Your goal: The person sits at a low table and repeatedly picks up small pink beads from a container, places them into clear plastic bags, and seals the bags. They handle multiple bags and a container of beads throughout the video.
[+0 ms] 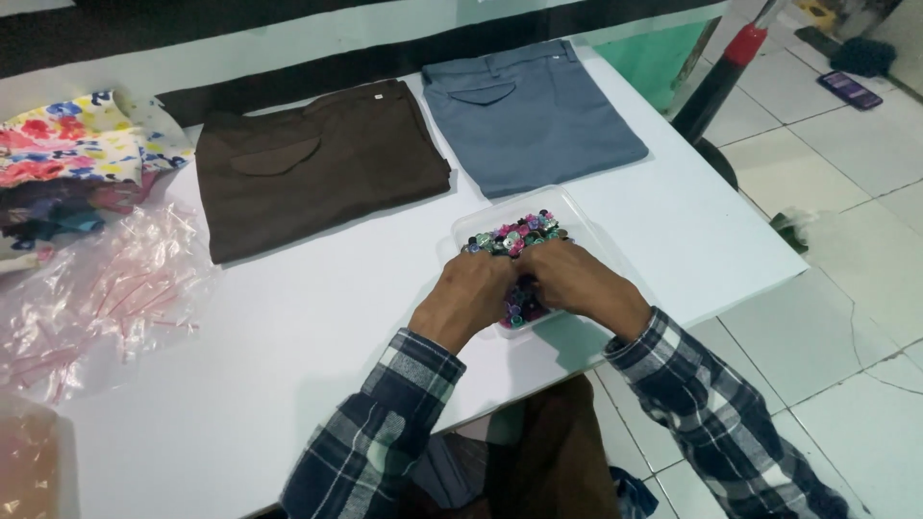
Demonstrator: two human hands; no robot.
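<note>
Buttons (519, 235) heaped in clear tray (577, 207) on white table (288, 327), near brown trousers (317, 163) and grey trousers (529, 115). Left hand (471, 293) and right hand (572, 279) buried among buttons; grip state cannot tell.

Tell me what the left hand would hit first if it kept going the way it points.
The left hand points away from the body, already in the clear tray of buttons. Beyond them comes the tray's far wall, then probably the grey trousers, though depth is unclear.
</note>
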